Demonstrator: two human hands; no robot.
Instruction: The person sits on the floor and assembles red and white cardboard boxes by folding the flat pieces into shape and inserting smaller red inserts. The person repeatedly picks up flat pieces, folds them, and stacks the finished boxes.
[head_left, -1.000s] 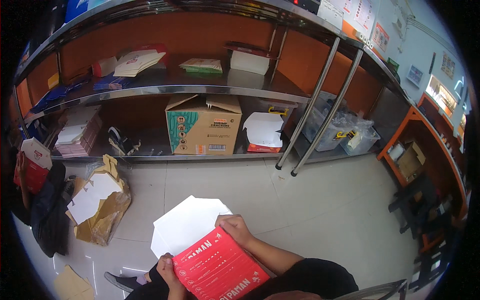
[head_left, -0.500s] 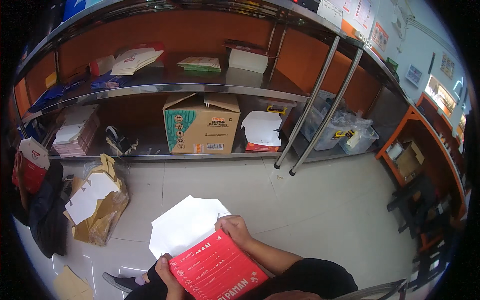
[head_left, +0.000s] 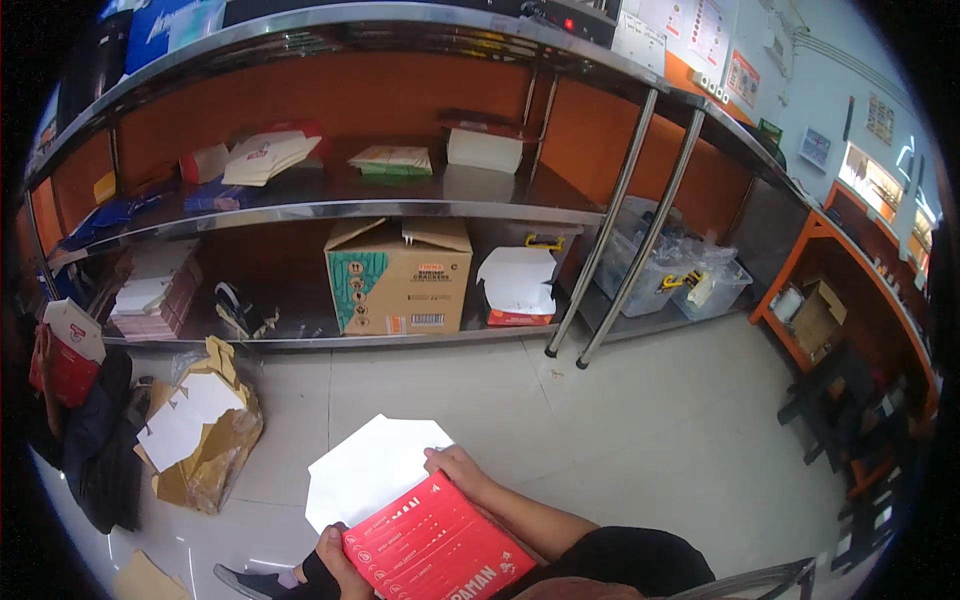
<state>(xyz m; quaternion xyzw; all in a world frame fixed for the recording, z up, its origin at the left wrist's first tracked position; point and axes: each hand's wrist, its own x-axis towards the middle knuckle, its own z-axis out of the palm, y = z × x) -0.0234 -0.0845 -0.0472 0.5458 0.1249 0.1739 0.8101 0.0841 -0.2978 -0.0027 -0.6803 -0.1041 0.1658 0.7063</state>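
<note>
Low in front of me is a red printed food carton (head_left: 435, 540) with a large white flap (head_left: 370, 465) spread out on its far side. Lines of pale print repeat across its red side, and I cannot tell if it is one carton or several nested together. My left hand (head_left: 340, 563) grips its near left corner, thumb on the red face. At the far right corner, my right hand (head_left: 462, 472) has its fingers curled over the edge where flap and red side meet. The carton's lower part runs out of the picture.
A torn brown paper bundle of white carton blanks (head_left: 195, 420) lies on the floor at left. Beside it, another person (head_left: 100, 450) holds a red carton. The steel shelf (head_left: 300, 208) ahead bears cardboard boxes and carton stacks. A black stool (head_left: 830, 410) stands right.
The view has tilted up slightly, so the shelves sit lower. Both hands keep their hold on the carton, with the right hand's fingers slightly shifted along the edge.
</note>
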